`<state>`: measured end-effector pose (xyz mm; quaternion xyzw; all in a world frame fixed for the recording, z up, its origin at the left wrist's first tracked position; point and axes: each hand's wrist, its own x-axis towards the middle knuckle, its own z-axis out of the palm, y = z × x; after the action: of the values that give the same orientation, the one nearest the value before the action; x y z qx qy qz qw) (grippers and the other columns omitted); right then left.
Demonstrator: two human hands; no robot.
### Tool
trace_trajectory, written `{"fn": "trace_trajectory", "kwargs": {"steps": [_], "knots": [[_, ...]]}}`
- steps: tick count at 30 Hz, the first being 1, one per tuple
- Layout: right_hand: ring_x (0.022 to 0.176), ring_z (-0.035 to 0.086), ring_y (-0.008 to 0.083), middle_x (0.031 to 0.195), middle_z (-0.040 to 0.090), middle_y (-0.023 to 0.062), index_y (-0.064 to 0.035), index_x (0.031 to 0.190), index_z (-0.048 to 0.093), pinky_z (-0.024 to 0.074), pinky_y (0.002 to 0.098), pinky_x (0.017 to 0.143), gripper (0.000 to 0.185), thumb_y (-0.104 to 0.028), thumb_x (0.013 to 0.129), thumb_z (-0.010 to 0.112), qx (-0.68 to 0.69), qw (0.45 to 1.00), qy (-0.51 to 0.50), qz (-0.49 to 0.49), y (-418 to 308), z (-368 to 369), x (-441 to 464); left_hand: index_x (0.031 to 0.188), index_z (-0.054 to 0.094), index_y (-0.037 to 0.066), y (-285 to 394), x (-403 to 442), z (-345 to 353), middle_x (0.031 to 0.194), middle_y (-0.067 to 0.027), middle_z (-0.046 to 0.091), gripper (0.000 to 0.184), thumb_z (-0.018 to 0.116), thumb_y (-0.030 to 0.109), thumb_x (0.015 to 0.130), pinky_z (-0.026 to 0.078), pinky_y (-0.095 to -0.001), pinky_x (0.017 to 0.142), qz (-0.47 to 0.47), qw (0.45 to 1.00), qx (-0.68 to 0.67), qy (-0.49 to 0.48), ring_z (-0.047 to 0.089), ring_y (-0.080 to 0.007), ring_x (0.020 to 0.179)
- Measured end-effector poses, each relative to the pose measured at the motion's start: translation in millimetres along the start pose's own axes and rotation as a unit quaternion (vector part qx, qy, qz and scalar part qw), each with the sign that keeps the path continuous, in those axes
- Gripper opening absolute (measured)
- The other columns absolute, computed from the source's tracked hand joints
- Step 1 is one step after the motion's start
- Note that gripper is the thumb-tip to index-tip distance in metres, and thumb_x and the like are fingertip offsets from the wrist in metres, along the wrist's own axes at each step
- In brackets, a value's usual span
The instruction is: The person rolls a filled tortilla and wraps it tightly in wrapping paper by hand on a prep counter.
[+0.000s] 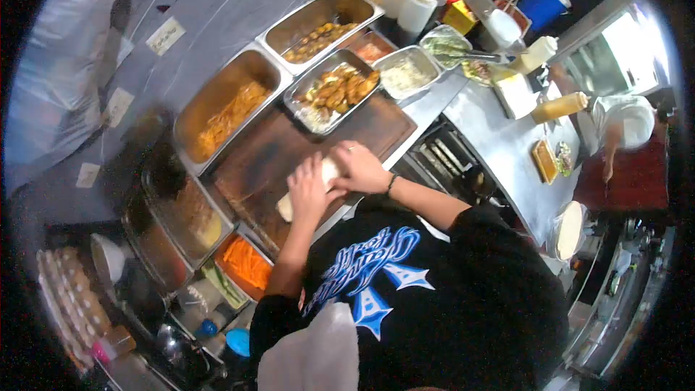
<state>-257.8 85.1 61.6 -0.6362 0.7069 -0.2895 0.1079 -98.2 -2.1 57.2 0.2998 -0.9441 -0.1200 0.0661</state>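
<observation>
A pale rolled flatbread wrap (285, 208) lies on the brown wooden cutting board (250, 185), near the edge closest to my body. Over its middle, my left hand (309, 187) presses with the fingers curved around it. My right hand (360, 167), with a ring and a dark wristband, grips the far part of the roll, and the two thumbs are close together. The filling is hidden inside. Just beyond the hands, a metal tray of browned chicken pieces (347, 90) rests on the board.
Behind the board stand deep pans with orange shredded food (235, 119) and small brown pieces (318, 40). Shredded carrot (246, 262) fills a tray at the left. White squeeze bottles (416, 9) stand at the back. A co-worker's arm (612, 146) shows at the right, beside a metal counter (499, 152).
</observation>
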Motion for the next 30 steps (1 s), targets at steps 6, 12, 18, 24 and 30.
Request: {"fn": "trace_trajectory", "kwargs": {"steps": [6, 12, 18, 24, 30], "knots": [[0.110, 0.057, 0.0278, 0.113, 0.059, 0.0110, -0.0028, 0.127, 0.050, 0.0449, 0.0401, 0.094, 0.082, -0.048, 0.064, 0.079, -0.109, 0.946, -0.149, -0.265, 7, 41, 36, 0.124, 0.053, 0.004, -28, -27, -6, 0.113, -0.0131, 0.060, 0.080, 0.075, 0.058, 0.070, 0.047, -0.0444, 0.084, -0.020, 0.997, 0.054, -0.059, 0.058, -0.0299, 0.103], [0.102, 0.062, 0.0302, 0.107, 0.064, 0.0139, -0.0028, 0.116, 0.057, 0.0490, 0.0417, 0.090, 0.070, -0.051, 0.069, 0.076, -0.035, 0.946, -0.201, -0.252, 10, 36, 33, 0.133, 0.048, 0.004, -35, -44, -9, 0.120, -0.0149, 0.057, 0.088, 0.079, 0.052, 0.067, 0.041, -0.0439, 0.096, 0.030, 0.998, 0.043, 0.036, 0.053, -0.0309, 0.112], [0.094, 0.063, 0.0341, 0.101, 0.064, 0.0175, -0.0028, 0.108, 0.056, 0.0515, 0.0439, 0.082, 0.062, -0.050, 0.073, 0.075, -0.059, 0.974, -0.164, -0.147, -2, 42, 17, 0.124, 0.049, 0.001, 9, -115, 27, 0.115, -0.0088, 0.057, 0.052, 0.071, 0.032, 0.089, 0.045, -0.0372, 0.091, -0.404, 0.666, -0.587, 0.221, 0.057, -0.0194, 0.104], [0.089, 0.064, 0.0381, 0.096, 0.064, 0.0205, -0.0004, 0.102, 0.056, 0.0521, 0.0471, 0.076, 0.059, -0.049, 0.075, 0.075, 0.014, 0.975, -0.198, -0.099, -11, 37, 14, 0.111, 0.060, 0.001, 40, -59, 50, 0.101, -0.0060, 0.065, 0.029, 0.066, 0.021, 0.091, 0.048, -0.0299, 0.080, -0.406, 0.413, -0.768, 0.276, 0.062, -0.0140, 0.091], [0.084, 0.065, 0.0397, 0.092, 0.065, 0.0228, 0.0012, 0.105, 0.057, 0.0522, 0.0462, 0.072, 0.060, -0.043, 0.072, 0.078, 0.094, 0.968, -0.189, -0.135, -13, 30, 8, 0.110, 0.061, -0.001, 53, -33, 74, 0.104, -0.0097, 0.067, 0.039, 0.074, 0.025, 0.085, 0.050, -0.0329, 0.082, -0.451, 0.402, -0.702, 0.378, 0.065, -0.0187, 0.091]]}}
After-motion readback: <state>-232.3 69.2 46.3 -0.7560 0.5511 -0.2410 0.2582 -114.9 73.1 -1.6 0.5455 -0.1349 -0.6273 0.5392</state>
